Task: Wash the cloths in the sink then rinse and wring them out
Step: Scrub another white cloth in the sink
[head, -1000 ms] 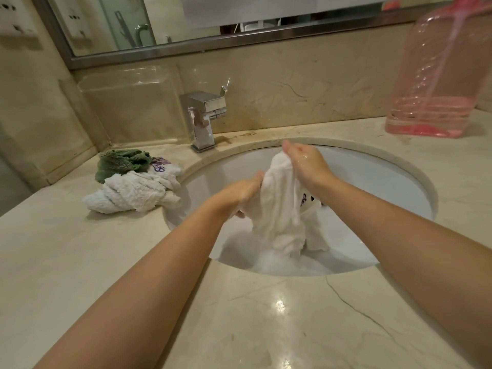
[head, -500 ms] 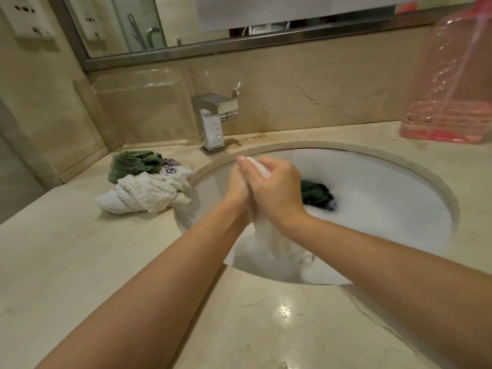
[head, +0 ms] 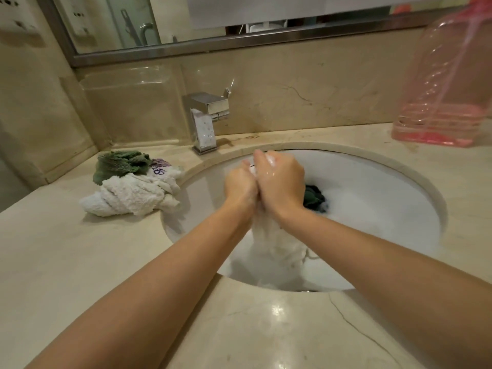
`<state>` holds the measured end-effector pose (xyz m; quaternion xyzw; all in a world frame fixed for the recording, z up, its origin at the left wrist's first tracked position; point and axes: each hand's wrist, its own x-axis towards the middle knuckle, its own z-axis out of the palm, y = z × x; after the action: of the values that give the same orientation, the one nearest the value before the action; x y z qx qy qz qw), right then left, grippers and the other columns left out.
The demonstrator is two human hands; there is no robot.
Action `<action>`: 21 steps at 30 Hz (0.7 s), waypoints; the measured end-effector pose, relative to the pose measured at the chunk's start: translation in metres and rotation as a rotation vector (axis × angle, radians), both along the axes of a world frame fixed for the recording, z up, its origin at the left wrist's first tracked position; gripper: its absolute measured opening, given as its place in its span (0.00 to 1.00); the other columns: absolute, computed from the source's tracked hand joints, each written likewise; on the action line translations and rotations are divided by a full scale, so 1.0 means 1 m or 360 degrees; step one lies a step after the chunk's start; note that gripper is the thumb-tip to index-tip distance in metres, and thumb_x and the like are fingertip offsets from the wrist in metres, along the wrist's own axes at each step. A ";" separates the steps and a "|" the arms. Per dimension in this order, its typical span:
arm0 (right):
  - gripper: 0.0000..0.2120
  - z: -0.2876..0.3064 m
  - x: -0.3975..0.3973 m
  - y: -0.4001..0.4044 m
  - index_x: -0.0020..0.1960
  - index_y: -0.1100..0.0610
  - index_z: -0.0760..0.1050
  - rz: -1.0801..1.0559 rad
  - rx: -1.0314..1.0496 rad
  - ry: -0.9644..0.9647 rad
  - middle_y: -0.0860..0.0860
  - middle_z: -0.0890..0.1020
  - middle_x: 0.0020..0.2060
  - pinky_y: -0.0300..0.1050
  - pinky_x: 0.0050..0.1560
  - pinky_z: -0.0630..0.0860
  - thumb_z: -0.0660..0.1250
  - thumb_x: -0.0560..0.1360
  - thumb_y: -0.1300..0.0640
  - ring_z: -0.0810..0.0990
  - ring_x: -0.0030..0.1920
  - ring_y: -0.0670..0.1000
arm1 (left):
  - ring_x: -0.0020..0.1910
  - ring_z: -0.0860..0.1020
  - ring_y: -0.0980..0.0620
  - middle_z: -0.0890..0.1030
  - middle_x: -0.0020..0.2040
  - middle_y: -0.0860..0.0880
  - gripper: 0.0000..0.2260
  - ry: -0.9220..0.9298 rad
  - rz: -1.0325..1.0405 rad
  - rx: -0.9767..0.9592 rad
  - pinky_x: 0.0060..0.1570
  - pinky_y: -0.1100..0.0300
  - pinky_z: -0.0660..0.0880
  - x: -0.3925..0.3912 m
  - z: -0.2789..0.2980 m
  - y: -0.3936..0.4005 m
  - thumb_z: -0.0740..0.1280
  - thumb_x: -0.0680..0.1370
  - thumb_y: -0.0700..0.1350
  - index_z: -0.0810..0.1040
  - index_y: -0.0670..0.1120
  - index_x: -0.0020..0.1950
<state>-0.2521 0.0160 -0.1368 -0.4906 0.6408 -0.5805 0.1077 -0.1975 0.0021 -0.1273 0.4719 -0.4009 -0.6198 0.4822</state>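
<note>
Over the white oval sink [head: 415, 182], my left hand [head: 239, 186] and my right hand [head: 281, 179] are pressed together, both gripping the top of a wet white cloth [head: 277, 249]. The cloth hangs down from my fists into soapy water at the near side of the basin. A dark green cloth [head: 315, 198] lies in the foamy water just right of my right hand. On the counter left of the sink sit a wrung white cloth [head: 130, 195] and a green cloth [head: 119, 165] behind it.
A square chrome tap [head: 206, 121] stands behind the sink's left rim. A large pink transparent bottle [head: 447, 83] stands on the counter at the back right. The beige marble counter [head: 80, 262] surrounds the basin; a mirror runs along the wall above.
My hands came together from holding the white cloth spread apart and now clasp it bunched between them. The dark green cloth in the water has come into view.
</note>
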 end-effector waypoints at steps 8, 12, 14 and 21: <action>0.24 -0.001 -0.037 -0.012 0.28 0.55 0.63 -0.0066 0.0206 0.0146 0.48 0.69 0.27 0.46 0.36 0.61 0.58 0.81 0.48 0.69 0.36 0.55 | 0.27 0.76 0.51 0.79 0.27 0.48 0.17 -0.0141 -0.0216 0.0034 0.28 0.63 0.73 0.000 0.012 0.008 0.57 0.83 0.50 0.79 0.42 0.45; 0.24 -0.005 -0.051 -0.013 0.30 0.54 0.60 -0.0157 0.0040 -0.0159 0.48 0.66 0.27 0.47 0.36 0.62 0.56 0.82 0.47 0.66 0.31 0.50 | 0.34 0.79 0.50 0.82 0.36 0.47 0.18 -0.0267 -0.0261 0.0109 0.38 0.57 0.77 0.007 0.005 -0.004 0.56 0.83 0.51 0.80 0.42 0.47; 0.25 -0.005 -0.057 -0.016 0.30 0.55 0.58 -0.0227 0.0047 -0.0390 0.49 0.64 0.26 0.46 0.35 0.60 0.57 0.82 0.47 0.63 0.29 0.48 | 0.40 0.80 0.49 0.84 0.43 0.46 0.20 -0.0398 -0.0373 0.0150 0.45 0.55 0.78 0.013 0.002 -0.010 0.56 0.82 0.55 0.81 0.42 0.51; 0.18 -0.007 -0.075 -0.020 0.38 0.56 0.72 0.0015 0.0253 -0.1261 0.51 0.78 0.36 0.42 0.40 0.74 0.63 0.79 0.44 0.77 0.37 0.51 | 0.59 0.78 0.44 0.78 0.62 0.42 0.34 -0.0829 -0.0844 0.0347 0.62 0.50 0.74 0.031 0.000 -0.021 0.79 0.65 0.50 0.72 0.39 0.66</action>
<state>-0.3268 -0.0043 -0.1439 -0.2219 0.5904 -0.6728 0.3866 -0.1662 -0.0191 -0.1273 0.5419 -0.5498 -0.6214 0.1342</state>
